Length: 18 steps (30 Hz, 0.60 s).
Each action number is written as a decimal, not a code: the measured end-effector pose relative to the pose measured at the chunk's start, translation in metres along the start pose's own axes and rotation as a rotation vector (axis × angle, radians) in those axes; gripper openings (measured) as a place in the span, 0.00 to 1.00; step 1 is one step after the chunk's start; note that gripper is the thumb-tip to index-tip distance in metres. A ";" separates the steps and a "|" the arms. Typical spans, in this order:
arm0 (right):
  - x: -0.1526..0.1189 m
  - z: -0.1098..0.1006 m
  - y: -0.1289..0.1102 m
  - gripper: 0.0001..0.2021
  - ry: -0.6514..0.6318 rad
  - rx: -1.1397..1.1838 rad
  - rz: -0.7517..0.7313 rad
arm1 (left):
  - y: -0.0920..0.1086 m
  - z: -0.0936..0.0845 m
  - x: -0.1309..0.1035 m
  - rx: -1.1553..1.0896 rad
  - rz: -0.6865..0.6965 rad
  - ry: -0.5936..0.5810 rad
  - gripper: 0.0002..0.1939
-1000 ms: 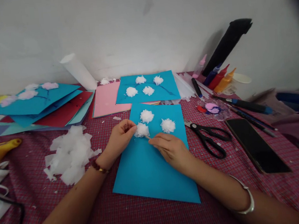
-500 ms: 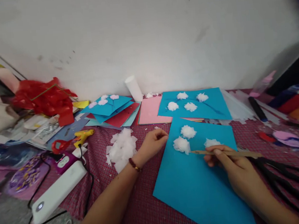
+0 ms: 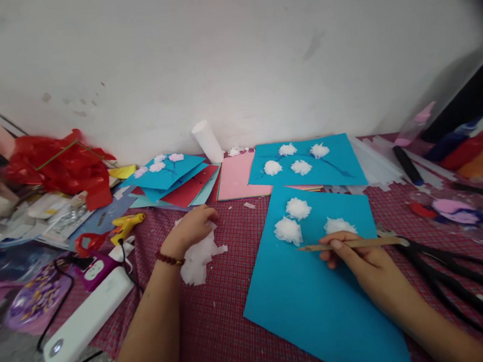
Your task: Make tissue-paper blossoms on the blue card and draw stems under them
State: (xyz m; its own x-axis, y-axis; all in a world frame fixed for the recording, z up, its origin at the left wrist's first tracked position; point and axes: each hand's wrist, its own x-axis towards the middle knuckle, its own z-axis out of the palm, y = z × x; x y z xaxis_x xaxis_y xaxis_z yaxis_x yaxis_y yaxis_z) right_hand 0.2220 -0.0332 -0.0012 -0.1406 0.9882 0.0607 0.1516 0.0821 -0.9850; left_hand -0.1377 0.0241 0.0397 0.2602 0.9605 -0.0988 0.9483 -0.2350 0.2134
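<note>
Presently, three tissue-paper puffs [image 3: 288, 231] top the near blue sheet [image 3: 300, 306]; visible lower half bare.
Right hand [image 3: 351, 253] pinches a wooden stick [image 3: 382, 241]; left hand [image 3: 193, 226] curls over tissue-paper pieces [image 3: 196, 264], grasp undeterminable.

Near blue sheet [image 3: 309, 305]: 3 puffs [image 3: 288, 231]. Far blue sheet [image 3: 348, 156]: 4. Far-left blue card [image 3: 183, 175]: 4. 1 glue gun [image 3: 128, 222], 1 white roll [image 3: 208, 142].

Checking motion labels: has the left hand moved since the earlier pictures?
Yes: judged against the front blue sheet, the left hand has moved left, away from it, to the white paper pile.
</note>
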 end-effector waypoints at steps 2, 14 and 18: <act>0.000 0.000 -0.001 0.15 -0.003 0.004 -0.004 | -0.001 0.000 0.000 0.015 -0.069 -0.038 0.16; -0.001 0.004 0.001 0.13 -0.021 0.029 -0.002 | 0.001 -0.016 -0.005 -0.038 -0.136 -0.063 0.10; -0.004 0.007 0.000 0.13 -0.032 0.063 -0.017 | -0.002 -0.017 0.000 -0.039 -0.105 0.131 0.13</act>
State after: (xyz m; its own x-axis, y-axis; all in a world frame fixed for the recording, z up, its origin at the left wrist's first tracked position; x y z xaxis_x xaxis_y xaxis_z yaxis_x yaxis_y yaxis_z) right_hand 0.2155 -0.0377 -0.0026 -0.1741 0.9820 0.0733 0.0868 0.0895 -0.9922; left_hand -0.1432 0.0273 0.0557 0.1322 0.9912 0.0046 0.9605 -0.1293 0.2464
